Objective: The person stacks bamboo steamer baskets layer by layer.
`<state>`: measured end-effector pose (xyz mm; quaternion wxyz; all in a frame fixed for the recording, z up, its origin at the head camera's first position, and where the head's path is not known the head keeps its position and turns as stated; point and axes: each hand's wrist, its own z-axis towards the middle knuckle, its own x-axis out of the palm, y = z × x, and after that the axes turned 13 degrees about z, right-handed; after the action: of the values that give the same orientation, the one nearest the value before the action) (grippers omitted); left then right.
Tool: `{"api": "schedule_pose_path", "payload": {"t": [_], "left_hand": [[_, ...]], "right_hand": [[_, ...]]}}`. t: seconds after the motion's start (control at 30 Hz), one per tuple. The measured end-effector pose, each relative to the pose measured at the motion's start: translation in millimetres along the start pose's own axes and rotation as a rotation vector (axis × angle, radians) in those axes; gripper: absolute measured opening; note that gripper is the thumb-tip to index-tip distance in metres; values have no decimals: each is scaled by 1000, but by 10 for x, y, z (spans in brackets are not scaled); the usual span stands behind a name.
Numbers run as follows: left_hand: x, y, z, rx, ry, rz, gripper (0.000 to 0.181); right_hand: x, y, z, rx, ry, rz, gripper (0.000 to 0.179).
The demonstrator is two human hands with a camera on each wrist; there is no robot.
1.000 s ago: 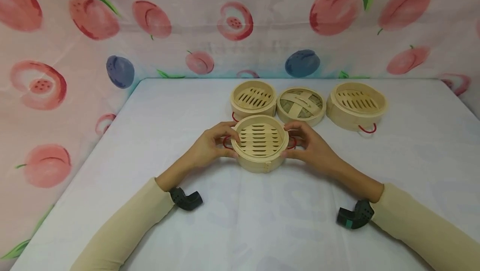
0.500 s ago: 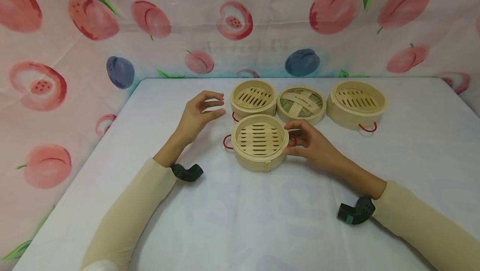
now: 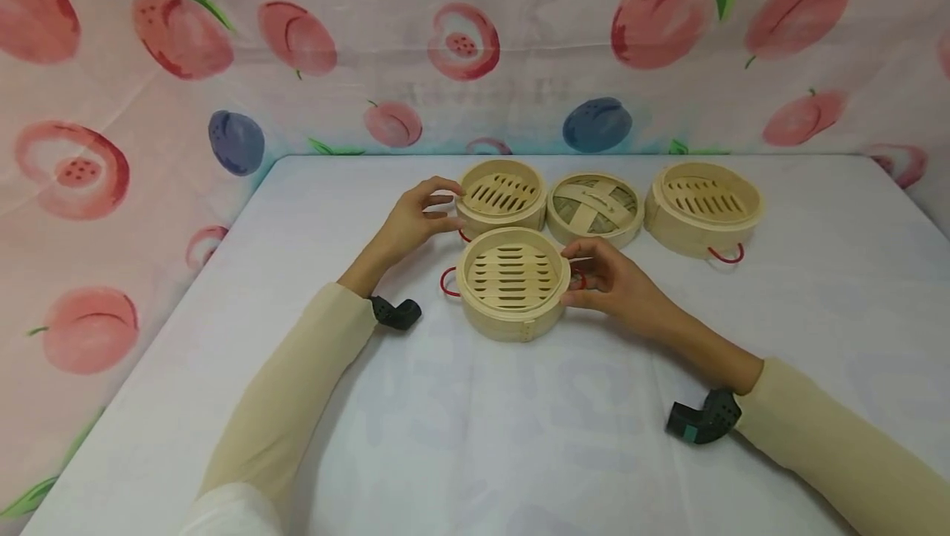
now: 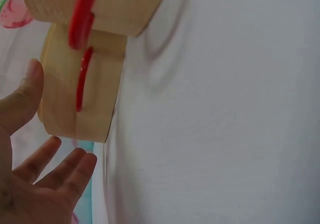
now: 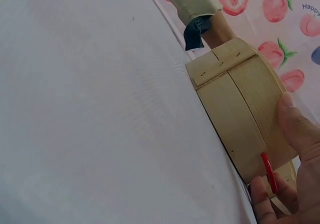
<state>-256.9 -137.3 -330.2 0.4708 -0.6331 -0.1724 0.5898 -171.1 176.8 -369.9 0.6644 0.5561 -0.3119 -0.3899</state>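
In the head view, a round bamboo steamer basket [image 3: 505, 325] with a slatted floor and red side handles [image 3: 447, 282] stands on the white tabletop. My right hand [image 3: 610, 284] grips its right side. The right wrist view shows the thumb [image 5: 294, 118] against the basket's wall and fingers around the red handle [image 5: 269, 173]. My left hand [image 3: 416, 218] is beside a second slatted basket [image 3: 482, 223] behind it, fingertips right at its left rim. Thumb and fingers are spread apart on either side of this basket's wall [image 4: 100, 96] in the left wrist view.
Right of the second basket sits a woven bamboo lid [image 3: 594, 229] with crossed strips. Further right stands a taller slatted steamer basket [image 3: 683, 237] with a red handle [image 3: 727, 256]. A fruit-printed cloth [image 3: 519, 33] rises behind the table.
My left hand has let go of the front basket, swung up and left, then moved right to the back-left basket. My right hand stays on the front basket, which has not moved.
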Motion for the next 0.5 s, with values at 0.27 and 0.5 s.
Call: {"api": "schedule_pose_path", "payload": {"t": [0.27, 0.5], "left_hand": [[-14, -59, 53, -9, 39, 47, 37], [80, 240, 216, 31, 0, 39, 32]], "right_hand": [[3, 1, 5, 1, 1, 1, 53], [6, -7, -2, -19, -2, 9, 53]]}}
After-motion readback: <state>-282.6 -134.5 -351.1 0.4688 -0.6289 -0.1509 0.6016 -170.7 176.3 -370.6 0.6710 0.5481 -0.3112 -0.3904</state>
